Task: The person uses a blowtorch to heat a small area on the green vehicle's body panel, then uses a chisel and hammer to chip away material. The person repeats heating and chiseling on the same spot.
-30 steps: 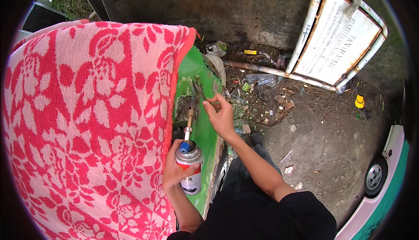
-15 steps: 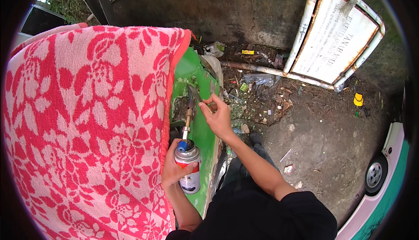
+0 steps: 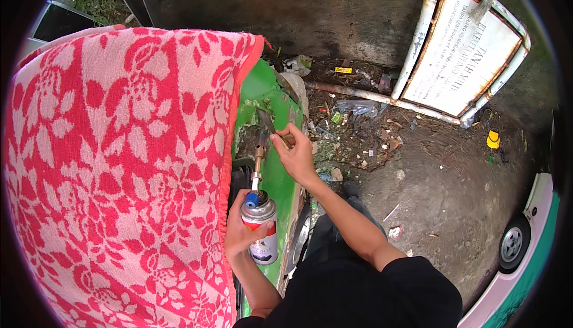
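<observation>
My left hand (image 3: 239, 232) is wrapped round the white and red can of a gas torch (image 3: 265, 251). The torch has a blue knob and a brass nozzle (image 3: 258, 159), which points away from me at a green painted panel (image 3: 279, 176). Between the thumb and fingers of my right hand (image 3: 296, 156) is a scraper (image 3: 266, 121). Its flat blade lies over a patch (image 3: 248, 140) where the paint is blistered and bare, just beyond the nozzle's tip. Whether a flame burns there I cannot make out.
A red and pink flowered blanket (image 3: 119, 167) covers the left side up to the panel. Beyond the panel, litter (image 3: 358, 107) lies on the dirt by a wall. A rusty framed sign (image 3: 459, 53) leans there. Part of a vehicle with a wheel (image 3: 514, 244) stands at right.
The whole view has shifted slightly. The scraper's blade now shows a little more broadly over the blistered patch. Both hands keep their holds, and the torch stays nearly in place.
</observation>
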A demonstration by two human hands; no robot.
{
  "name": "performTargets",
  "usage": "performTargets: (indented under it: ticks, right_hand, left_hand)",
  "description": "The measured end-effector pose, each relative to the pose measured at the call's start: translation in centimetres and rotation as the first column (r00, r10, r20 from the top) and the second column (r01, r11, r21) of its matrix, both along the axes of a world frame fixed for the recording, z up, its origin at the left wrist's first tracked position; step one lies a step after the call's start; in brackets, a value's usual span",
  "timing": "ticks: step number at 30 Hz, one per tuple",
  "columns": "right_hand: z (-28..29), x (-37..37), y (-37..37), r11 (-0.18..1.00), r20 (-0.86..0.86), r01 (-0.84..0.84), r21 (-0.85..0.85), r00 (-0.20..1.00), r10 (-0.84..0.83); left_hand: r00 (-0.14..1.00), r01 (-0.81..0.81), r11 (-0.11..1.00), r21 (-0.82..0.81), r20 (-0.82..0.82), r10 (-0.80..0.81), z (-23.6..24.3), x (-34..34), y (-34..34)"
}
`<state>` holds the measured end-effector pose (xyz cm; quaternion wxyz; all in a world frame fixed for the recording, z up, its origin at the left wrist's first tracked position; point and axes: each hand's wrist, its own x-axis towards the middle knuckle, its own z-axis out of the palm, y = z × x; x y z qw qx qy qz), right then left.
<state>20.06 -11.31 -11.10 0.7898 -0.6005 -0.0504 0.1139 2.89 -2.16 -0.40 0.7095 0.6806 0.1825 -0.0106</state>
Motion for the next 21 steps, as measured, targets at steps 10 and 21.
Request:
performTargets:
  ticks: [10, 21]
  right_hand:
    - [-0.1, -1.2, -2.0, 0.995, 0.016, -0.102, -0.021, 0.995, 0.102]
    - [-4.9, 7.4, -3.5, 0.984, 0.299, -0.137, -0.117, 0.94, 0.166]
  left_hand:
    - [0.999, 0.033, 0.998, 0.052, -0.007, -0.033, -0.1, 0.1, 0.6]
    - [0.998, 0.054, 0.998, -0.009, -0.017, -0.054, -1.0, 0.3, 1.1]
